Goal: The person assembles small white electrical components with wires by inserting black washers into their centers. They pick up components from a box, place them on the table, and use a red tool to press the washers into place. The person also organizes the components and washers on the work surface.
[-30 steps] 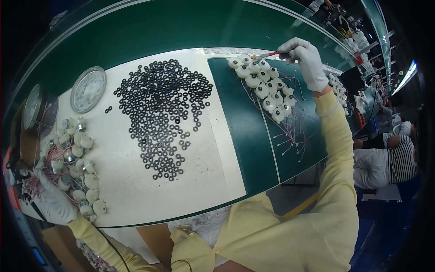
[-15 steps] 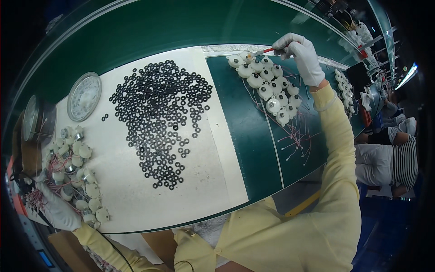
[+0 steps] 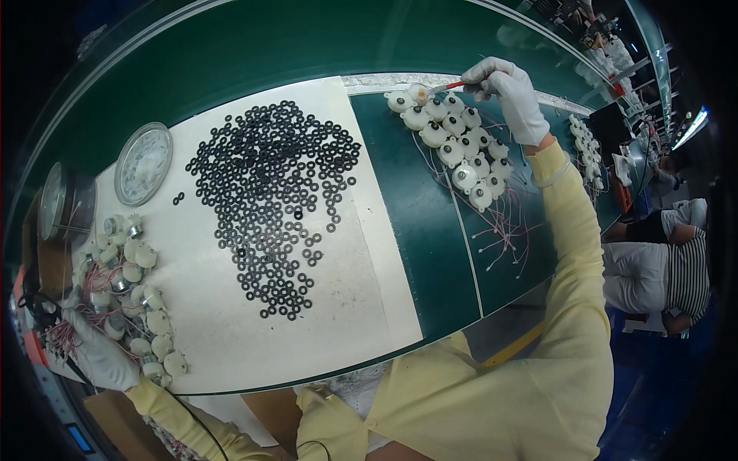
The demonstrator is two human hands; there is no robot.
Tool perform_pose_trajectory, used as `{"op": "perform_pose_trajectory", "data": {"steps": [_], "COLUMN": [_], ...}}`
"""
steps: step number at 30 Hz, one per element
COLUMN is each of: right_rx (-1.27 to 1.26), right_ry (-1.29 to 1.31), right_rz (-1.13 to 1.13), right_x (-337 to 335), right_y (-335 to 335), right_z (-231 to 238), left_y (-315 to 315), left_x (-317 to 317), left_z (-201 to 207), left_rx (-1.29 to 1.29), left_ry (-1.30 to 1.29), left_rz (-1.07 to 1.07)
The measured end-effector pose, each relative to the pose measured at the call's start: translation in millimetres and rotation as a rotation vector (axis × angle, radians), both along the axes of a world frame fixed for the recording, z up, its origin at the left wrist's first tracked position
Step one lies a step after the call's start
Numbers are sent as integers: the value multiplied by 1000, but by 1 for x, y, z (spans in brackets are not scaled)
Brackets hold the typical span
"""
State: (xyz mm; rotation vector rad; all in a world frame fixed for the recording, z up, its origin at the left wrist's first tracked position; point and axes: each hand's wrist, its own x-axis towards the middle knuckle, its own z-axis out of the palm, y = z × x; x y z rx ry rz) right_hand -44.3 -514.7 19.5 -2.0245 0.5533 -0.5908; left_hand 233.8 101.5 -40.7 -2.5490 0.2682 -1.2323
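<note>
My right hand (image 3: 511, 100), in a white glove, pinches a slim red-handled tool (image 3: 453, 85) with a pale, metal-looking front. The tool's tip is at a cream round housing (image 3: 418, 93) at the far end of a cluster, with an orange-brown spot beside it. The other cream housings (image 3: 453, 150) in that cluster sit close together, most with a black ring on top, thin pink and white wires trailing off to the right. At the far left, my gloved left hand (image 3: 104, 353) lies by a pile of cream-capped small motors (image 3: 127, 265) and their wires; its fingers are hard to make out.
Many small black rubber rings (image 3: 269, 177) are spread over a white sheet (image 3: 354, 307) on the green table. A round clear dish (image 3: 144, 164) with whitish stuff and a clear tub (image 3: 65, 201) stand at left. More housings (image 3: 586, 154) lie far right, with a person (image 3: 653, 265) beyond.
Both hands stay nearly where they were, the red-handled tool still at the far housing. The far-right person's arm has shifted slightly.
</note>
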Motion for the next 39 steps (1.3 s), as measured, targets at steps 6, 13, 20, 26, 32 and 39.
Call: {"op": "perform_pose_trajectory", "data": {"steps": [6, 13, 20, 26, 32, 39], "right_rx": [24, 22, 20, 50, 73, 125], "right_ry": [9, 11, -30, -41, 1, 27], "right_rz": [7, 0, -24, -8, 71, 59], "right_x": [-5, -9, -14, -7, 11, 14], "right_y": [2, -1, 0, 16, 30, 24], "right_z": [0, 0, 2, 11, 9, 0], "left_y": [-24, -13, -22, -25, -25, -38], "left_x": [-16, -9, -9, -11, -11, -20], "left_z": [17, 13, 18, 20, 19, 32], "left_rx": [-309, -357, -457, -462, -439, -424], "left_ry": [250, 274, 231, 196, 168, 188], "left_rz": [-58, -108, -201, -194, -189, -233]}}
